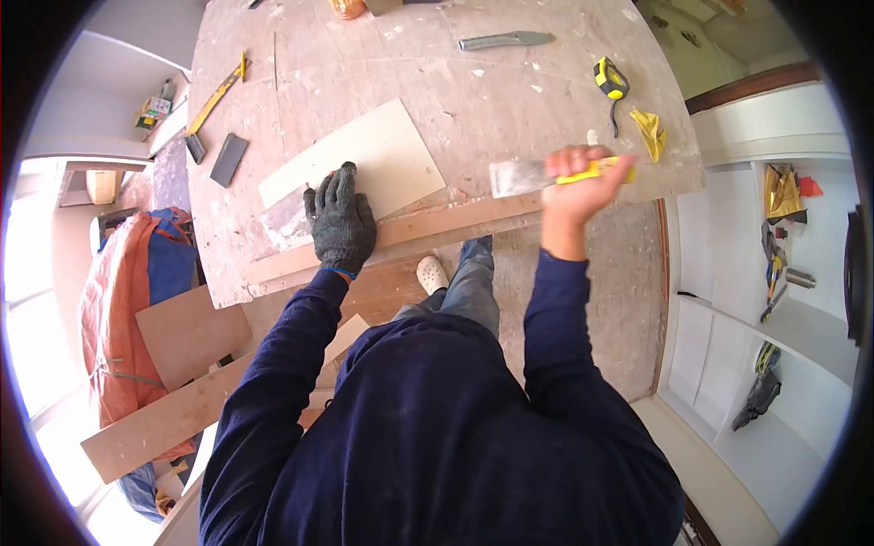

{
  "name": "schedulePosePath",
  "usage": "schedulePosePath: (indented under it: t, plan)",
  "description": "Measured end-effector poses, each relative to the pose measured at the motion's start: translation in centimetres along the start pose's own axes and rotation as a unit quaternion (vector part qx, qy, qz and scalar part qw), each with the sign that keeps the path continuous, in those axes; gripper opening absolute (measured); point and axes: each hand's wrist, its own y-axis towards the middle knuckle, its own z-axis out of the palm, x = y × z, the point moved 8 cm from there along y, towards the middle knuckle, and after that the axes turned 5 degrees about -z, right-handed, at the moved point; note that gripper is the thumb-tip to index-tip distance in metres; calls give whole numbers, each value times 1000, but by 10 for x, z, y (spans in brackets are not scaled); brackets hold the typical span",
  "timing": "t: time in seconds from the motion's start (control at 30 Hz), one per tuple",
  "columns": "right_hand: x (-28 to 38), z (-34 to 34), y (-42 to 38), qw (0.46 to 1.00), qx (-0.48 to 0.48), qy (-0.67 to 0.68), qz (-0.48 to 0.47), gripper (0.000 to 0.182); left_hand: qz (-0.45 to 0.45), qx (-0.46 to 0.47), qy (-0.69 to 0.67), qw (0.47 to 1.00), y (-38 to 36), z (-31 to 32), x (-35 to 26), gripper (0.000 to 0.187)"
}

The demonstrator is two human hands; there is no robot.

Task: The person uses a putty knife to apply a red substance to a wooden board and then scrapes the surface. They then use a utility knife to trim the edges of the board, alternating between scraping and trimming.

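From my seat the worry is the pale panel (pixel 357 156) sliding on the dusty workbench (pixel 473 100): only the gloved left hand (pixel 340 218) pins it, flat and spread at its near edge, so a hard push from the blade could skate it sideways, I'd judge. The bare right hand (pixel 575 187) is clenched round the yellow handle of a wide scraper (pixel 533 176), wrist cocked, blade pointing left toward the panel but well apart from it; a slip could carry that edge toward the glove. Both arms reach forward from the shoulders, elbows bent, over a wooden strip (pixel 428 232) along the bench's near edge
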Motion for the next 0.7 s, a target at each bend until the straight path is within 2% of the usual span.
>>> schedulePosePath:
  t: [0.07,0.1,0.2,0.3,0.37,0.4,0.43,0.5,0.6,0.7]
  plan:
    - [-62,-6,-35,994,29,-94,47,53,-5,12,4,1000,1,-2,0,50]
    - [-78,-9,-47,991,-6,-31,126,56,-10,23,7,1000,2,-1,-1,50]
    - [-71,3,-47,993,30,-3,114,53,-1,1,-7,1000,0,-3,2,50]
    - [-35,27,-32,995,54,-47,67,51,-8,4,-3,1000,1,-3,2,49]
    - [-13,41,-26,996,85,-40,-1,51,-6,6,-9,1000,1,-3,2,50]
    - [-29,32,-30,997,57,-38,31,51,-4,6,-14,1000,0,-4,2,50]
    - [-54,31,-41,992,76,-47,85,50,-5,5,-14,1000,0,-4,3,50]
    - [-77,25,-48,986,65,-74,131,52,-19,10,-11,1000,1,-4,3,50]
    - [-63,22,-23,991,46,-34,119,54,-5,7,-14,1000,1,-6,2,50]
    - [-22,31,-3,997,60,-6,37,54,-10,8,-9,1000,1,-5,3,50]
